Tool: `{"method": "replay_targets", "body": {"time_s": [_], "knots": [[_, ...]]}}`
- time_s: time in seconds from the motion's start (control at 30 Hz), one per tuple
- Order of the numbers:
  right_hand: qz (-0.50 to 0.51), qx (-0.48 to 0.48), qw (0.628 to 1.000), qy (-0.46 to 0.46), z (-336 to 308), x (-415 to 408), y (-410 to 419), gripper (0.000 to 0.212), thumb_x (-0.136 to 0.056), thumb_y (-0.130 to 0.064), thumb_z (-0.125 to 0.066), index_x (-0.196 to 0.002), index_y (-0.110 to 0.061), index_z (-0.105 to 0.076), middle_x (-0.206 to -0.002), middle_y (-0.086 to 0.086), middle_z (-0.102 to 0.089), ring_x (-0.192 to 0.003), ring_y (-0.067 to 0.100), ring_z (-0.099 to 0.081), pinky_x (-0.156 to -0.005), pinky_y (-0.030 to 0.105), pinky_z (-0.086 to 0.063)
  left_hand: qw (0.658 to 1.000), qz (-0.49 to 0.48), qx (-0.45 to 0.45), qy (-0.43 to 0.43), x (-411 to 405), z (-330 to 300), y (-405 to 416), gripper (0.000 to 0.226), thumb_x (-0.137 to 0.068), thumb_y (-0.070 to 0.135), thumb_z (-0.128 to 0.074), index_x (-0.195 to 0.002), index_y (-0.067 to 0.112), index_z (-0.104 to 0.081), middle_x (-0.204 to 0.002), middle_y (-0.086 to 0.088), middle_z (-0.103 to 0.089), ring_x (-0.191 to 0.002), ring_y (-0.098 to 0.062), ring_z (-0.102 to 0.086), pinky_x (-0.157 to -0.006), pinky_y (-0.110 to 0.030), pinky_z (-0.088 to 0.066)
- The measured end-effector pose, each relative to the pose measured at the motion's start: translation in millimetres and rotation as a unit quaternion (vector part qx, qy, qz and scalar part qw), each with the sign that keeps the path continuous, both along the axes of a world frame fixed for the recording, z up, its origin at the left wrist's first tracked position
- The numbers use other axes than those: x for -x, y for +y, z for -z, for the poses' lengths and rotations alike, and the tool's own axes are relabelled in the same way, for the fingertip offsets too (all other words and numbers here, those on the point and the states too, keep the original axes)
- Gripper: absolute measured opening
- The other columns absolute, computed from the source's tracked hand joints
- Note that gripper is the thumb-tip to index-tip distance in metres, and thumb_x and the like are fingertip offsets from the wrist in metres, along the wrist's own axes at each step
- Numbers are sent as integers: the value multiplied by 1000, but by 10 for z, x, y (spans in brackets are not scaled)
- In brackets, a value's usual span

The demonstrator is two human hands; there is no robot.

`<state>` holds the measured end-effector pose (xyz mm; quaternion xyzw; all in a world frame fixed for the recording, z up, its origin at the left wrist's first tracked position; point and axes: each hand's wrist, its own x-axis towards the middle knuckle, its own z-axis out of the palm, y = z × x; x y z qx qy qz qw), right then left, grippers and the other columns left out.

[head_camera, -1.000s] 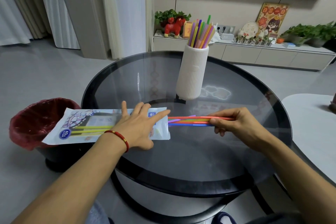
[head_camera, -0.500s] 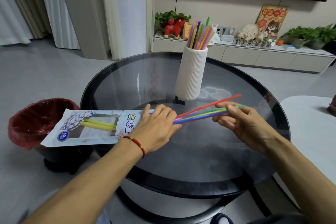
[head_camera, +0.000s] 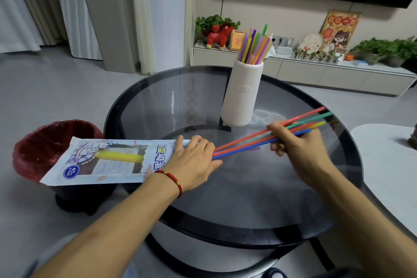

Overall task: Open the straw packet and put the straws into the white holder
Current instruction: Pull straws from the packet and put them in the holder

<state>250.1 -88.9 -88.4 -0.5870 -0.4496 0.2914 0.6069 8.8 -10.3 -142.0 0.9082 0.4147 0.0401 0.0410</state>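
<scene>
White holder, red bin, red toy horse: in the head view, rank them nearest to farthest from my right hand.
From the right hand:
1. White holder, just beyond it on the table.
2. Red bin, far left, on the floor.
3. Red toy horse, on the back cabinet.

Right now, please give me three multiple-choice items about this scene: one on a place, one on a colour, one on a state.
1. Where does the white holder stand?
A. on the glass table
B. on the floor
C. in the red bin

2. What colour are the straws left in the packet?
A. blue
B. yellow
C. pink

3. What is the right hand doing?
A. resting empty
B. gripping a bundle of straws
C. holding the holder

Key: 1 A, its base sits on the glass; 2 B, yellow shows through the packet window; 3 B, its fingers close around the bundle while the left hand presses the packet.
</scene>
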Motion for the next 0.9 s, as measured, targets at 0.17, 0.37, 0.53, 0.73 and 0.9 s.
{"method": "replay_targets", "body": {"time_s": [0.17, 0.37, 0.53, 0.73, 0.9], "knots": [[23, -11, 995, -98, -362, -424, -229, 14, -95, -20, -73, -92, -6, -76, -69, 22, -72, -49, 18, -64, -47, 20, -54, 1000, 10, -6, 24, -8, 51, -1, 49, -101, 55, -28, -133, 21, -42, -137, 2, -41, -137, -20, -28, -115, -65, -16], [-16, 38, 940, -338, -1131, -464, -123, 7, -91, -27, -76, -91, -21, -73, -77, -1, -80, -56, 17, -75, -50, 20, -60, 1000, 15, -11, 23, -11, 67, 2, 49, -100, 55, -33, -137, 23, -41, -138, 2, -39, -137, -19, -27, -114, -65, -15], [-35, 94, 891, -442, -1255, -208, 300, 9, -92, -24, -75, -85, -19, -70, -66, 2, -77, -58, 15, -76, -48, 18, -58, 1000, 15, -8, 17, 4, 62, -3, 51, -100, 54, -35, -140, 23, -40, -143, -1, -37, -140, -21, -25, -115, -65, -14], [-43, 107, 886, -449, -898, -38, 589, 11, -98, -19, -71, -91, -10, -69, -70, 1, -72, -53, 9, -72, -56, 24, -64, 1000, 21, -8, 19, 12, 59, -3, 49, -99, 54, -34, -137, 23, -40, -142, -2, -38, -139, -23, -26, -115, -65, -13], [1, 88, 912, -401, -865, -72, 637, 20, -101, -20, -65, -92, -3, -71, -66, 5, -71, -49, 8, -70, -51, 15, -55, 999, 21, -9, 25, 5, 67, 20, 51, -99, 55, -33, -138, 23, -40, -142, -2, -38, -138, -23, -28, -114, -67, -15]]}}
